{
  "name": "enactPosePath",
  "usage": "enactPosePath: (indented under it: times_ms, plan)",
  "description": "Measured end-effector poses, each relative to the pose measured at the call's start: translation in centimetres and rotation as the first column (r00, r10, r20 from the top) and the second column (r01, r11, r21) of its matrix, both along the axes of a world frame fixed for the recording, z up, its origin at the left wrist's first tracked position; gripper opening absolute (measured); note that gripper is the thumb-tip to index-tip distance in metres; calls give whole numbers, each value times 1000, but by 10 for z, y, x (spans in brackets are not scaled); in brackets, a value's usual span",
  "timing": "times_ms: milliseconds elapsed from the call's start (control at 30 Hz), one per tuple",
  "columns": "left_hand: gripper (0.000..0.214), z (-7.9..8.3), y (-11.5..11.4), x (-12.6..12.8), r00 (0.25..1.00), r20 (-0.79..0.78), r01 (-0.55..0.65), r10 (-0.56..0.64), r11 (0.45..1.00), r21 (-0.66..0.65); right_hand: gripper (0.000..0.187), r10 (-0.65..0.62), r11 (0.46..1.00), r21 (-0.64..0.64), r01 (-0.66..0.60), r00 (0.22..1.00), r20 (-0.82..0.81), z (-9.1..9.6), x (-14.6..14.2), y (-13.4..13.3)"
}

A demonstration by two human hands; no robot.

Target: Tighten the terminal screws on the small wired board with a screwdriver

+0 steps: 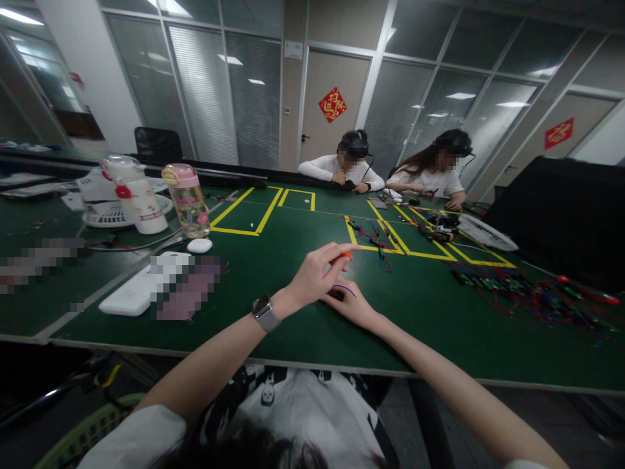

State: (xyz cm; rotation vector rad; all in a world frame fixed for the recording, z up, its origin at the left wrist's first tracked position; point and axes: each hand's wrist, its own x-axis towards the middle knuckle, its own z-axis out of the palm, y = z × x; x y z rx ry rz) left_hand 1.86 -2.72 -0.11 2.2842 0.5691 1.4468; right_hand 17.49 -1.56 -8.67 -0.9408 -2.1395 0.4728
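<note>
My left hand [312, 277], with a watch on its wrist, is closed in a pinch on a small tool with an orange tip [344, 255], held upright over the green table [273, 326]. My right hand [352, 305] rests on the table just below and right of it, fingers curled onto a small dark part [336, 294] with a thin blue wire [346, 288] looping from it. The two hands touch or nearly touch. What the tool's tip meets is hidden by the fingers.
A white power bank [127, 294] and a blurred phone lie left. Behind them stand a pink-capped bottle [188, 198], a white bottle [139, 195] and a white mouse [200, 245]. Wired parts [527, 293] pile at right. Two people with headsets [349, 170] work at the far edge.
</note>
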Motion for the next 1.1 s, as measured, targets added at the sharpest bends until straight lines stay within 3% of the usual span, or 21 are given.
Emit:
enactPosePath:
  times_ms: [833, 1100]
  plan:
    - [25, 0, 0, 0, 1000, -15, -26, 26, 1000, 16, 28, -81, 992, 102, 74, 995, 64, -2, 1, -1]
    - [24, 0, 0, -1, 1000, -7, -23, 23, 1000, 12, 23, -57, 996, 65, 53, 997, 58, -1, -1, -2]
